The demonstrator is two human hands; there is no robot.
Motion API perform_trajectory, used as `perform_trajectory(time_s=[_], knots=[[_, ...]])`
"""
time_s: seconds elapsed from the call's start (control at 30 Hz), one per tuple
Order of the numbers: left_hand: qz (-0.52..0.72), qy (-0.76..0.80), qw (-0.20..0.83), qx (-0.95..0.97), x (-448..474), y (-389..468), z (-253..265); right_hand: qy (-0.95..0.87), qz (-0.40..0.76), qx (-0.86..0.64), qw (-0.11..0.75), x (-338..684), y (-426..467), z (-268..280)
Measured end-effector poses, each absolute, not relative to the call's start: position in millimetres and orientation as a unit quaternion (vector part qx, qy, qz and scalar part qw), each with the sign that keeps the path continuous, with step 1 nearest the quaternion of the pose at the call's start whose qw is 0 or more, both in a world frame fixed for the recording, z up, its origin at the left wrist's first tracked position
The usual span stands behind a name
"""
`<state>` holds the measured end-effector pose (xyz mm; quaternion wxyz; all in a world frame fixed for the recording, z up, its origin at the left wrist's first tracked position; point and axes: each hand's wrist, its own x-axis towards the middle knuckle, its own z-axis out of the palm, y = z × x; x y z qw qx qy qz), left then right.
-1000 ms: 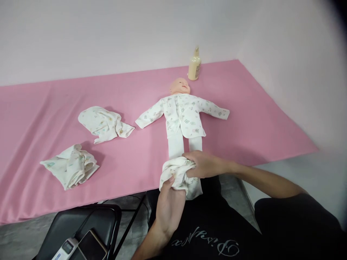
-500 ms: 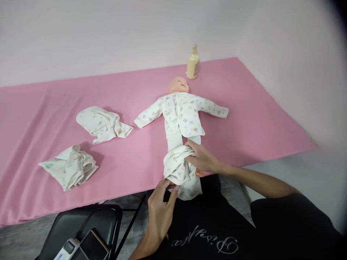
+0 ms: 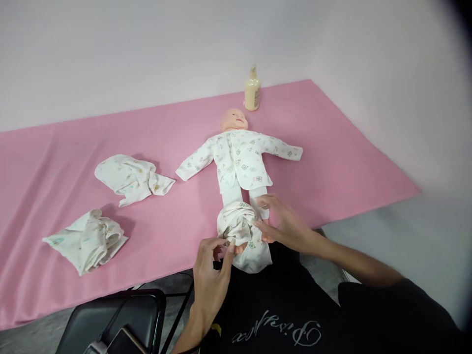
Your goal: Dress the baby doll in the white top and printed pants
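A baby doll lies on its back on the pink-covered table, in a white printed long-sleeved top and white leggings. Bunched printed baby pants sit around one lower leg, and a bare foot shows at their opening. My left hand pinches the edge of the pants beside that foot. Over the other leg is my right hand, thumb and fingers apart, the thumb touching the bunched cloth. The other foot is partly hidden by it. Loose pants fabric hangs over the table's front edge.
Two crumpled printed cloths lie on the left of the table. A cream pump bottle stands behind the doll's head. Below the front edge is a black chair with a phone on it.
My right hand has let go of the pants' upper edge and its fingers have spread. The cloth near my left hand has drawn back, exposing a foot. The view has shifted slightly.
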<state>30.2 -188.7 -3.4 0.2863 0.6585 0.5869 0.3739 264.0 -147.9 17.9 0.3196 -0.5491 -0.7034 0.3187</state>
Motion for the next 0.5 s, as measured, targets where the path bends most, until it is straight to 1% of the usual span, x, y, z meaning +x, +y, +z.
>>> perform_trajectory(time_s=[0.07,0.13,0.2,0.27,0.37,0.43,0.5], knots=[[0.371,0.552,0.215,0.715,27,-178,8,-0.639,0.283,-0.598,0.393,276,-170,11],[0.34,0.485,0.14,0.793,32,-162,27,-0.554,0.276,-0.656,0.432,282,-196,-4],[0.247,0.393,0.079,0.882,43,-141,45,-0.495,0.308,-0.69,0.428,278,-222,-24],[0.109,0.294,0.043,0.948,60,-117,57,-0.478,0.36,-0.684,0.417,265,-242,-45],[-0.082,0.191,0.003,0.978,89,-89,62,-0.485,0.44,-0.655,0.376,240,-255,-69],[-0.151,0.175,-0.028,0.973,104,-77,61,-0.492,0.478,-0.639,0.349,229,-253,-77],[-0.181,0.177,-0.042,0.967,111,-70,60,-0.489,0.52,-0.613,0.337,226,-248,-76]])
